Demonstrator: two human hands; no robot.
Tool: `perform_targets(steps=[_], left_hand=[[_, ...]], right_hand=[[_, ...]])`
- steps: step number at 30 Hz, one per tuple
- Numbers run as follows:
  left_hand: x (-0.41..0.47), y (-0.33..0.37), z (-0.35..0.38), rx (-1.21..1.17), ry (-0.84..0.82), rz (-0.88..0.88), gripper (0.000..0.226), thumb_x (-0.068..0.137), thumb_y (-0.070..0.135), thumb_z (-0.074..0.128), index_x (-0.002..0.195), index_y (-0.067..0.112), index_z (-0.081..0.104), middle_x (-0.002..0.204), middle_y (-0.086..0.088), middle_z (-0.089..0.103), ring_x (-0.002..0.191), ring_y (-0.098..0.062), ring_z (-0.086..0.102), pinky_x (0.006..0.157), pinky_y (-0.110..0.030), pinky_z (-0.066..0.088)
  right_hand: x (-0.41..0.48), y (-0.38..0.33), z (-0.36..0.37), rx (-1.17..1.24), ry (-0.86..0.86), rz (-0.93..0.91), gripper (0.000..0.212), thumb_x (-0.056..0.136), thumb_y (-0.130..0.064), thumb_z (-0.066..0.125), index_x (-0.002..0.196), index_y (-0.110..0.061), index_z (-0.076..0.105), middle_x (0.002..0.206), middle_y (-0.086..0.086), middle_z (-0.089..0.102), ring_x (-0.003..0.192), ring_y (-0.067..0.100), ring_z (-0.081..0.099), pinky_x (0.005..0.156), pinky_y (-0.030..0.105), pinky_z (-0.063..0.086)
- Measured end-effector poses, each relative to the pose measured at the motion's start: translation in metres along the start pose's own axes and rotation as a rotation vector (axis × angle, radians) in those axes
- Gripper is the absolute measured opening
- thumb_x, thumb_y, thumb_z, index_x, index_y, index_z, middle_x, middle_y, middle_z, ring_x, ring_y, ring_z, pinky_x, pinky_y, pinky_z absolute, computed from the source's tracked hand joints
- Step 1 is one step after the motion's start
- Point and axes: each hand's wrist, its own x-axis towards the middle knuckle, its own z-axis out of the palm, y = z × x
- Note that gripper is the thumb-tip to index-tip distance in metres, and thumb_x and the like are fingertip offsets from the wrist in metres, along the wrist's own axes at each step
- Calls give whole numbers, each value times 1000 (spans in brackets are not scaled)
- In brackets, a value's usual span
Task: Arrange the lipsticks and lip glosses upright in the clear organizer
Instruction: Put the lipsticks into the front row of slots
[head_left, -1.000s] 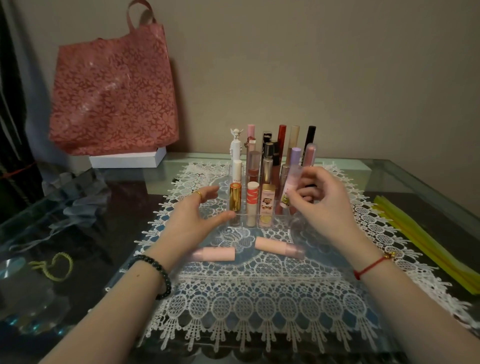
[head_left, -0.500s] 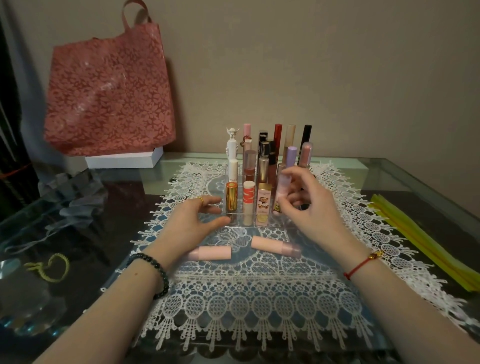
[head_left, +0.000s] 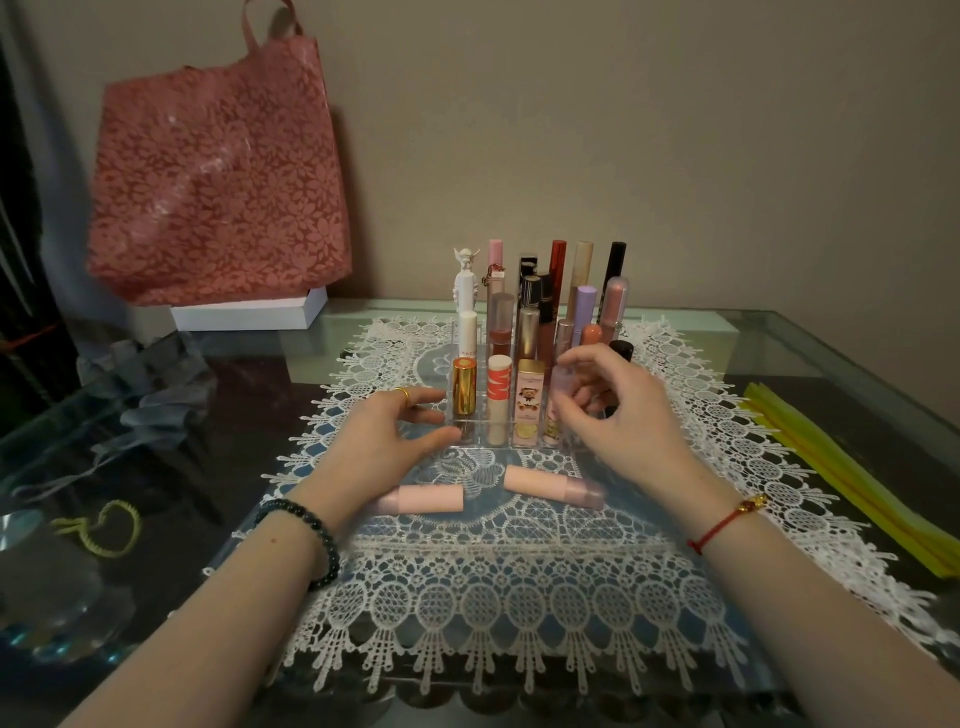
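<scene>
The clear organizer (head_left: 470, 442) stands on a white lace mat (head_left: 519, 587) and holds several lipsticks and glosses upright. My left hand (head_left: 382, 441) rests against its front left corner, fingers nearly straight. My right hand (head_left: 621, 415) pinches a pale pink tube (head_left: 557, 387) that stands in a front-row slot beside a cream tube with a cartoon label (head_left: 530, 402). Two pink lipsticks lie flat on the mat in front of the organizer, one by my left wrist (head_left: 423, 500) and one under my right hand (head_left: 553, 486).
A red floral bag (head_left: 218, 182) leans on the wall above a white box (head_left: 249, 314) at the back left. Grey cloth (head_left: 145, 395) and a yellow-green hair tie (head_left: 104, 530) lie left on the glass table. Yellow strips (head_left: 857, 467) lie right.
My right hand has brought the pale pink tube down and left into the front row of the organizer. My left hand has stayed at the organizer's front left corner.
</scene>
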Motion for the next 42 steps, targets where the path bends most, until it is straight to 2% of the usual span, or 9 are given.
perform_targets(steps=[6,9,12,17,21,25,32,37,42], left_hand=[[1,-1,-1,11,10,22,41,76,33,68,115,23,57,84,23,60,86,13,53,70,-4,33],[1,2,-4,23,14,33,37,80,34,62,115,22,57,86,21,60,87,10,54,68,-6,36],[1,6,-13,12,15,8,35,83,36,59,114,21,60,92,15,64,89,6,56,66,-6,39],[-12,18,-40,168,-104,58,38,78,50,57,106,26,63,95,15,65,89,3,58,79,-18,47],[-36,20,-57,327,-244,99,52,62,66,57,104,35,60,96,23,61,88,6,55,74,-15,46],[-53,13,-59,419,-329,168,40,68,54,65,103,38,57,98,23,58,89,4,52,81,-24,47],[-57,3,-53,393,-298,256,25,78,35,65,102,33,59,93,20,58,84,5,52,79,-23,46],[-46,18,-58,288,-264,345,22,77,23,66,99,27,64,91,15,62,85,1,56,80,-24,48],[-26,49,-55,-13,-183,405,26,73,16,69,92,33,65,86,16,67,82,0,62,77,-18,50]], right_hand=[[0,-3,-2,-79,2,-13,29,80,-19,61,102,-33,51,87,-12,56,74,-3,52,61,10,46],[2,-13,-8,-205,30,-107,34,80,-23,58,113,-24,52,97,-14,51,80,-9,47,64,8,40],[0,-27,-11,-202,57,-210,36,79,-27,54,114,-20,54,92,-18,47,77,-13,46,65,5,40],[-12,-42,3,-157,-128,-269,36,78,-33,50,114,-30,51,92,-33,40,84,-18,44,71,5,38],[-20,-47,19,-103,-332,-251,35,77,-44,47,111,-47,40,93,-33,45,87,-15,46,72,10,38],[-28,-51,31,-73,-431,-221,38,76,-50,48,113,-55,39,97,-35,47,92,-15,43,71,12,38],[-33,-55,37,-116,-545,-242,43,82,-42,56,123,-39,45,91,-34,43,89,-18,41,66,7,36],[-29,-57,31,-91,-501,-220,50,76,-53,45,124,-39,43,101,-34,43,93,-16,43,74,8,38],[-20,-53,19,171,-363,-59,33,74,-45,50,107,-42,51,97,-25,58,91,-5,56,79,17,50]])
